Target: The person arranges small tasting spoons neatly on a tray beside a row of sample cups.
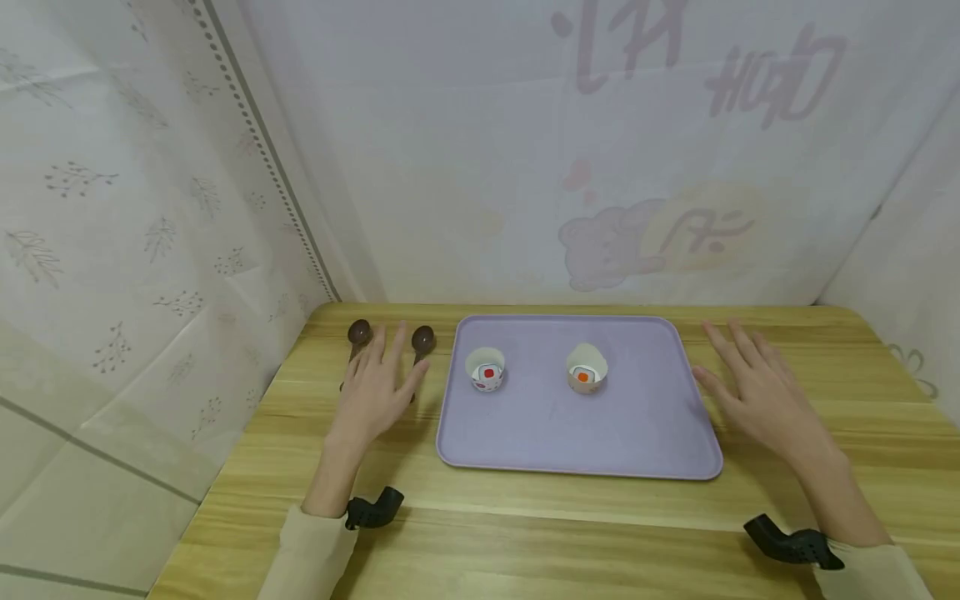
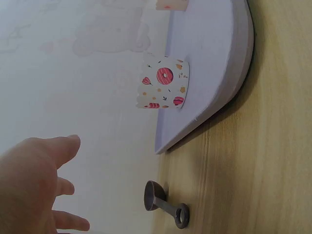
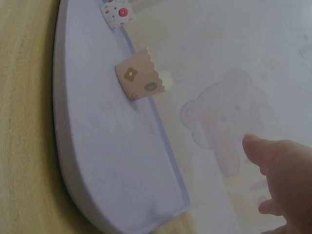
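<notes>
My left hand [image 1: 369, 397], fingers spread, hovers over or beside two dark brown spoons [image 1: 423, 339] left of the purple tray [image 1: 525, 433]. The other spoon [image 1: 360, 332] is partly hidden by that hand. My right hand [image 1: 768, 408] is spread at the tray's right edge and holds nothing. Two paper cups stand upright on the tray: a white patterned one [image 2: 163, 83] at the left, with a red-marked piece inside, and a beige one [image 3: 139, 75] near the middle, with an orange-marked piece inside.
A wooden table [image 1: 570, 533] lies under everything. Behind it hangs a pale curtain [image 1: 465, 167] with a printed bear, and another with leaf prints [image 1: 150, 250] hangs at the left. Black bands [image 1: 375, 508] are on both wrists.
</notes>
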Demonstrator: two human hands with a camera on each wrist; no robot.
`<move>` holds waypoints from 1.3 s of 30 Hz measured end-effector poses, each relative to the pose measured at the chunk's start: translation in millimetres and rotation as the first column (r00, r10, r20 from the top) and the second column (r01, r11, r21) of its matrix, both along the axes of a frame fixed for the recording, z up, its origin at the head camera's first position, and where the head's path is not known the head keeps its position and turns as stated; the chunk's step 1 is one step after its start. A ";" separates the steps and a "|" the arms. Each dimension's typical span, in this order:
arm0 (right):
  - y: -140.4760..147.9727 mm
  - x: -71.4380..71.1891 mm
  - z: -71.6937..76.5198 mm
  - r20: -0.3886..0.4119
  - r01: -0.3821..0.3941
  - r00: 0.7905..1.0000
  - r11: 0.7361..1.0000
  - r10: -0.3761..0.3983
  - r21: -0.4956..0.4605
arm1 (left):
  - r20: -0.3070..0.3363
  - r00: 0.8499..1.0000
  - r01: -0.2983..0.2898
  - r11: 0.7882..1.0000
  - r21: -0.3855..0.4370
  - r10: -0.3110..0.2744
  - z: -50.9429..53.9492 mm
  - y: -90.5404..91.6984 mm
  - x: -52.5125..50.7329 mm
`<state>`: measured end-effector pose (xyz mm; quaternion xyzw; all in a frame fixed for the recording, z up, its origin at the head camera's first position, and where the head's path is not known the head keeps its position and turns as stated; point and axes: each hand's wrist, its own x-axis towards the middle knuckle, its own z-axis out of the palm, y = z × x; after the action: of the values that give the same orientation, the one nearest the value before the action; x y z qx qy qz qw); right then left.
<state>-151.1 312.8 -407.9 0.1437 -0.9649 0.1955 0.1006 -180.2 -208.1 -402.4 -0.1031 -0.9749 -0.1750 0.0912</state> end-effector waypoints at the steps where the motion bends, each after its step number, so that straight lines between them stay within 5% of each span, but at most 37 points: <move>1: 0.5 -0.3 -0.6 0.002 -0.001 1.000 1.000 0.001 -0.001 | 0.003 1.000 -0.002 1.000 0.005 0.002 0.0 -0.1 0.0; 14: 4.9 -3.1 -6.1 0.028 -0.002 1.000 1.000 0.002 0.002 | -0.010 1.000 -0.002 0.997 0.076 0.003 1.4 -2.2 0.2; 39: 9.6 -8.2 -16.0 0.132 -0.069 0.989 0.997 0.071 -0.022 | 0.071 0.997 -0.026 0.989 0.146 0.016 -15.1 -7.5 -5.7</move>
<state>-159.4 322.3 -424.0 0.1632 -0.9621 0.2162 0.0308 -185.9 -215.6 -417.6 -0.0795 -0.9630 -0.2486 0.0665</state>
